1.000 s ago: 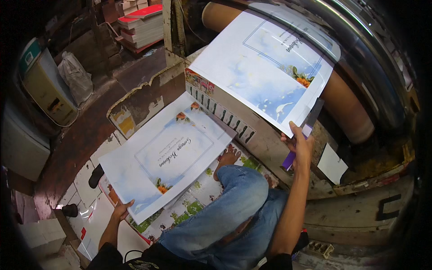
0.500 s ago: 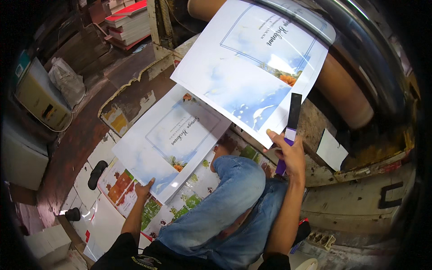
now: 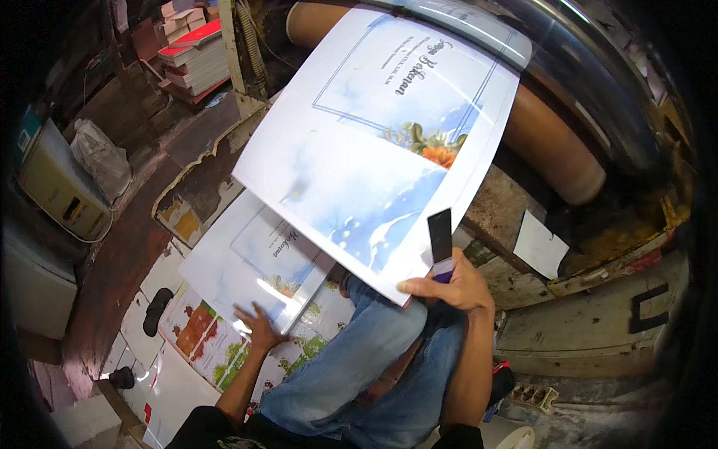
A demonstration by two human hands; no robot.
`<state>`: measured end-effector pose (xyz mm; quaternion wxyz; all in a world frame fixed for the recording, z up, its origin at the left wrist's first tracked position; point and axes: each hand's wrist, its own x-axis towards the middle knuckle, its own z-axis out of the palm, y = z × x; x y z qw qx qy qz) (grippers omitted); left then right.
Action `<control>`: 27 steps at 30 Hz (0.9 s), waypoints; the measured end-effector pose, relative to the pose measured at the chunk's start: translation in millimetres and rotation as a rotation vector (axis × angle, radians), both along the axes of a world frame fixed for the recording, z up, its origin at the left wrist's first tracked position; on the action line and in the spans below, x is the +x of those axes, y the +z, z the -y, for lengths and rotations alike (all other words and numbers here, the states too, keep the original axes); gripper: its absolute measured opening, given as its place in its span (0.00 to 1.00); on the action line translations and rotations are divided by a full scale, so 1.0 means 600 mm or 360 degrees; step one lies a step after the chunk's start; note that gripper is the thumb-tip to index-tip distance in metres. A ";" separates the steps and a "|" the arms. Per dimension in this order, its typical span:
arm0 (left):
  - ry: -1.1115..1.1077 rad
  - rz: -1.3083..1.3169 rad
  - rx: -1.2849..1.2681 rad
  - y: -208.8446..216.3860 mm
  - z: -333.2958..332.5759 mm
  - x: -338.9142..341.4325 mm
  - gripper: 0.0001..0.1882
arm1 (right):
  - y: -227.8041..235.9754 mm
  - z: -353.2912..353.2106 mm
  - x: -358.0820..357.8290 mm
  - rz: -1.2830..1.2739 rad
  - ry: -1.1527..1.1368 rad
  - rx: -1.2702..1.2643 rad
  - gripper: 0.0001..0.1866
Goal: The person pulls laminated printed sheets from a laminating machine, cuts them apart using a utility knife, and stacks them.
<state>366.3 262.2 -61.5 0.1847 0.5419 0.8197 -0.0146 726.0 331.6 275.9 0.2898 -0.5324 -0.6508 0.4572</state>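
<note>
My right hand (image 3: 460, 284) pinches the near corner of a printed sheet (image 3: 351, 179) between thumb and fingers. A cutter with a flat black blade (image 3: 440, 233) and purple handle is tucked in the same hand, blade pointing away from me. The sheet's far end curves over a shiny metal roller (image 3: 550, 71). Lower left, my left hand (image 3: 258, 329) rests with fingers spread on the near edge of a stack of similar printed sheets (image 3: 224, 254). The hanging sheet covers the far right part of that stack.
Brown cardboard-coloured rolls (image 3: 557, 146) lie under the metal roller. A white paper piece (image 3: 540, 245) sits on the machine's ledge at right. Colourful printed sheets (image 3: 198, 329) lie beneath the stack. Red-topped books (image 3: 194, 60) are piled at far left. My jeans-clad legs fill the near middle.
The sheet and my right hand have come down and left, with more of the sheet off the roller. My left hand has shifted slightly right, its fingers now spread over the stack.
</note>
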 end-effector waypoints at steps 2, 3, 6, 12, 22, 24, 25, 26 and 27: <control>-0.0291 0.1191 0.0000 0.114 -0.078 0.025 0.71 | -0.005 -0.009 -0.002 -0.0049 0.0165 -0.0037 0.20; -0.0480 0.1423 0.0097 0.168 -0.103 0.060 0.66 | -0.003 -0.007 -0.006 -0.0193 0.0265 -0.0071 0.21; -0.0730 0.3006 0.0151 0.191 -0.149 0.079 0.46 | -0.011 -0.018 -0.018 -0.0148 0.0566 0.0076 0.30; 0.0534 0.3278 0.0501 0.383 -0.138 0.187 0.21 | -0.029 -0.019 0.022 -0.0127 0.1265 -0.0460 0.17; 0.0635 0.3156 0.0413 0.323 -0.083 0.154 0.17 | -0.041 -0.041 0.118 -0.1367 -0.0524 0.0239 0.22; 0.0620 0.3109 0.0333 0.305 -0.076 0.136 0.15 | -0.033 -0.043 0.100 -0.1336 -0.0697 0.0268 0.22; 0.0626 0.3108 0.0340 0.300 -0.071 0.128 0.15 | -0.029 -0.045 0.092 -0.1301 -0.0872 0.0300 0.22; 0.0665 0.3100 0.0284 0.303 -0.064 0.124 0.15 | -0.035 -0.053 0.104 -0.1296 -0.0871 0.0305 0.22; 0.0701 0.3094 0.0219 0.306 -0.059 0.122 0.14 | -0.051 -0.068 0.134 -0.1117 -0.0914 0.0362 0.22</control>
